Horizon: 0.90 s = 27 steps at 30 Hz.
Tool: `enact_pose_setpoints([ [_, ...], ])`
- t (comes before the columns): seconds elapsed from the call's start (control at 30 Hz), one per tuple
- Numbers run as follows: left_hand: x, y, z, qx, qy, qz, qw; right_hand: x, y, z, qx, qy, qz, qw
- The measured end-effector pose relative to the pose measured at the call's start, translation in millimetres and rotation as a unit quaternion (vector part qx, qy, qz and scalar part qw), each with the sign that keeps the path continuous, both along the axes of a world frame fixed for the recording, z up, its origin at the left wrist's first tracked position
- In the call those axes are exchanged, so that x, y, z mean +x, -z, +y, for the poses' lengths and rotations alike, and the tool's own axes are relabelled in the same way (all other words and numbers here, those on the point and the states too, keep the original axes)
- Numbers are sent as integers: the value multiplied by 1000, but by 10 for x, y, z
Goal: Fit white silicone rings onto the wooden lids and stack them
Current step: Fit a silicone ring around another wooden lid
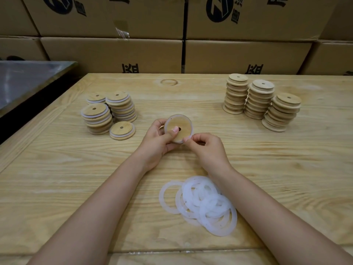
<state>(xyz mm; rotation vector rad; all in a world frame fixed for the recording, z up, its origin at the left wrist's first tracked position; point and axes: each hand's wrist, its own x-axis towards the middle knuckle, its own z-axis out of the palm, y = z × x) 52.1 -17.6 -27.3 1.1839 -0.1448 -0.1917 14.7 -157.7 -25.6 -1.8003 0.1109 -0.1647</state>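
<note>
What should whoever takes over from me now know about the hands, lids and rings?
Left hand grips a lid above the table, thumb by its hole.
Right hand pinches the ring at the lid's near edge; the ring looks only partly on.
Done: ringed stacks, far left.
Left: seat this ring, stack the lid, then work through the three bare stacks, far right. Loose rings lie between the forearms.

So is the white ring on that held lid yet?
Mostly on: the white ring hugs the rim of the lid, and the right hand pinches it at the lower edge. Whether fully seated, cannot tell.
</note>
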Motion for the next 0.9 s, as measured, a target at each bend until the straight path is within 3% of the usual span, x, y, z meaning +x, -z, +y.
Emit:
enact_pose_setpoints([
  [0.37,11,-68,32,-16,6,52,998,15,-15,2,-61,-14,-19,998],
  [0.9,1,-95,22,7,61,57,996,79,36,-64,103,36,19,994],
])
